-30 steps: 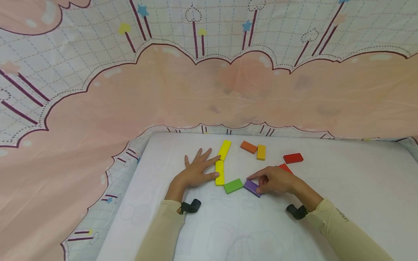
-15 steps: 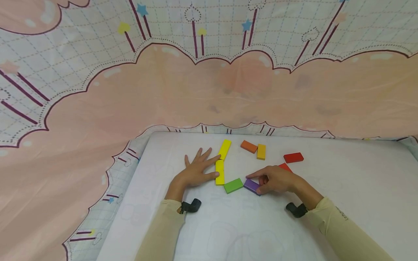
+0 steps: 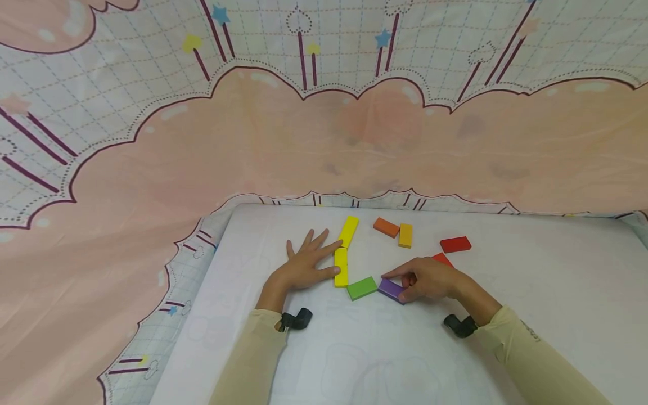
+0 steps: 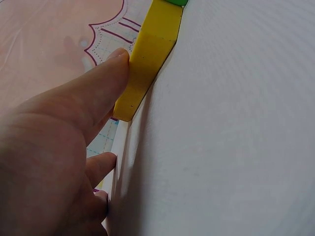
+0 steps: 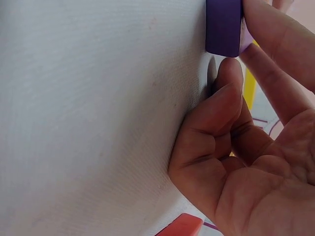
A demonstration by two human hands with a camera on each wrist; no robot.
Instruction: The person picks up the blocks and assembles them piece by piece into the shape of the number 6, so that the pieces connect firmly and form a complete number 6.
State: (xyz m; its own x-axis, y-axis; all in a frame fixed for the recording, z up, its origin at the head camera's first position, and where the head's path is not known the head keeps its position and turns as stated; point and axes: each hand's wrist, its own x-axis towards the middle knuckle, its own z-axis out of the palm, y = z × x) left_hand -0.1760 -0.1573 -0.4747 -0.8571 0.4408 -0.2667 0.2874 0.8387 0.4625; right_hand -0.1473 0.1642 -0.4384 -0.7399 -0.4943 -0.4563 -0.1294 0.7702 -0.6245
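Observation:
My left hand [image 3: 302,269] lies spread on the white tabletop, its thumb touching the lower yellow block [image 3: 341,275]. Its index fingertip meets the upper yellow block [image 3: 349,229] near the joint between the two. The left wrist view shows the thumb against the side of a yellow block [image 4: 152,54]. A green block [image 3: 361,288] continues the row, touching or nearly touching the purple block [image 3: 390,289]. My right hand [image 3: 430,278] holds that purple block between thumb and index finger; its other fingers are curled. In the right wrist view the purple block [image 5: 224,27] lies flat.
A red block [image 3: 442,259] is partly hidden behind the right hand, with another red block [image 3: 455,244] beyond it. Farther back, an orange block [image 3: 386,227] touches an amber block [image 3: 405,235]. A patterned cloth [image 3: 324,146] hangs behind the white tabletop [image 3: 324,360].
Across the last second the purple block's near end has shifted very slightly away from me under the right thumb. The left hand and the other blocks stay put.

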